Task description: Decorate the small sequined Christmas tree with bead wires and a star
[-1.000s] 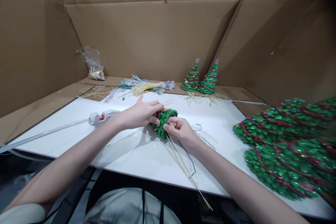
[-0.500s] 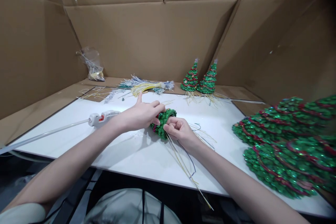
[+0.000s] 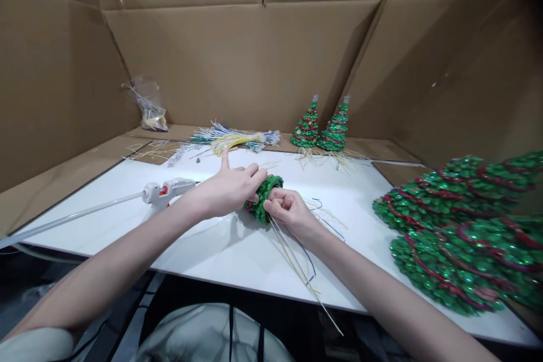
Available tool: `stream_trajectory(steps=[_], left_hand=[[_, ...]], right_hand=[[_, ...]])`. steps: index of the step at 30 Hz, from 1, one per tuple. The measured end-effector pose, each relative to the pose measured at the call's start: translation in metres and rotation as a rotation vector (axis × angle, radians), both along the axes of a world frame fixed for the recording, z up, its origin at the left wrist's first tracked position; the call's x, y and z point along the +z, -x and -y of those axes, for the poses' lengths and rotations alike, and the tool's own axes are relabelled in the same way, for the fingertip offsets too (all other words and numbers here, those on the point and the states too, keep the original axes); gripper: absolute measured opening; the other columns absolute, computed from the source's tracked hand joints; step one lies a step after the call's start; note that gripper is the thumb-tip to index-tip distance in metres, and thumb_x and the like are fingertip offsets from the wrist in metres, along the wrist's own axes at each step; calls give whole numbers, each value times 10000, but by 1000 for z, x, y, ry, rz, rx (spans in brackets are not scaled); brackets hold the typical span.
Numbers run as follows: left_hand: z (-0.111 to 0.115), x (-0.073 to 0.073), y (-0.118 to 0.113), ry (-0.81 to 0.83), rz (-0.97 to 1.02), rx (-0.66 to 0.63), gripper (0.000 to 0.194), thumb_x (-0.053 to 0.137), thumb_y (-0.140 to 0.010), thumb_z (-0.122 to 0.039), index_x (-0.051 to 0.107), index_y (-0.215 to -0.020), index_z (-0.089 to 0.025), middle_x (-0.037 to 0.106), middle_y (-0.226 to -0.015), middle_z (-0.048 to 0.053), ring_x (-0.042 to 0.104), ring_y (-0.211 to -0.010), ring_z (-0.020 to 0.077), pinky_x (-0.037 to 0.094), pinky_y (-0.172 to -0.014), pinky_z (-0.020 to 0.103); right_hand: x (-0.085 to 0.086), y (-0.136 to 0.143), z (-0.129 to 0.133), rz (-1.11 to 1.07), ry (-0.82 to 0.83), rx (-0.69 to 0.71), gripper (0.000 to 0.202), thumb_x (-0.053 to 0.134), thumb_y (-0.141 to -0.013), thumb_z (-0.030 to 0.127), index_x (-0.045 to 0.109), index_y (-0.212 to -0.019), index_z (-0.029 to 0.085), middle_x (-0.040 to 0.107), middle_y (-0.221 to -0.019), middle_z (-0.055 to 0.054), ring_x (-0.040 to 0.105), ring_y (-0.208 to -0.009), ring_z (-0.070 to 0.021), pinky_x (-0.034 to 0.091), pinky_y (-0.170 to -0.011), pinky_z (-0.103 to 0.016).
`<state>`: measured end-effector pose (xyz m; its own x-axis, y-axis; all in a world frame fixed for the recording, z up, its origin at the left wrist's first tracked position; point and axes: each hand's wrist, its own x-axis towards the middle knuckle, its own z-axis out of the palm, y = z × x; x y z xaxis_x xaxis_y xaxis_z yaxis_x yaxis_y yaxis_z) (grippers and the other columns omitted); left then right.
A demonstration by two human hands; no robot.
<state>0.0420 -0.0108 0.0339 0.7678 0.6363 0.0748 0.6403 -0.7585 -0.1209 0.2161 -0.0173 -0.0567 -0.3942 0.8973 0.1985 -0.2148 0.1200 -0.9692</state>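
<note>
A small green Christmas tree [image 3: 263,209] lies on its side between my hands, its base end facing right and its tip hidden behind my left hand. My left hand [image 3: 231,188] grips the tree from the left, with one finger stretched up and away. At the tree's open base, my right hand [image 3: 288,207] is closed, fingertips pinched on thin wires [image 3: 292,257]. These yellow, white and dark blue wires trail from the base down toward the table's front edge.
A white glue gun [image 3: 167,189] with a long glue stick lies left of my left hand. Wire bundles [image 3: 237,138] and two finished trees [image 3: 307,124] stand at the back. Large green trees [image 3: 462,260] fill the right side. Cardboard walls [image 3: 237,62] enclose the white table [image 3: 199,254].
The hands and tree hold nearly the same pose. The whole view has shifted very slightly, and the glue gun shows a little more beside my left forearm.
</note>
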Motion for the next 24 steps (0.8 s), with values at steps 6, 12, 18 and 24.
stream_trajectory(steps=[6,12,18,24], left_hand=[[-6,-6,4,83,99,3,223,400,-890,-85,433,-1085,-188,570,-1125,67,599,-999,223,41,-1057,650],[-7,-7,15,288,249,20,318,376,-941,-157,406,-1243,-254,540,-1269,66,543,-1140,229,-8,-1066,642],[-6,-12,21,346,357,25,380,394,-943,-180,388,-1300,-310,501,-1353,24,488,-1218,214,-98,-1084,598],[-7,-13,17,290,355,25,325,449,-932,-216,434,-1251,-277,552,-1294,45,539,-1162,218,-104,-1091,579]], right_hand=[[0,-2,-2,23,63,34,412,751,-679,430,447,-599,163,213,-473,108,154,-419,-30,75,-417,-229],[-2,-4,-3,60,94,12,333,730,-712,424,580,-735,128,234,-473,110,152,-417,-28,71,-415,-229],[-3,-5,-4,62,95,-9,327,745,-698,413,570,-710,137,236,-473,110,162,-406,-25,69,-409,-234],[-1,-5,-2,64,97,-10,328,744,-695,416,577,-712,134,226,-476,109,158,-417,-29,70,-415,-234]])
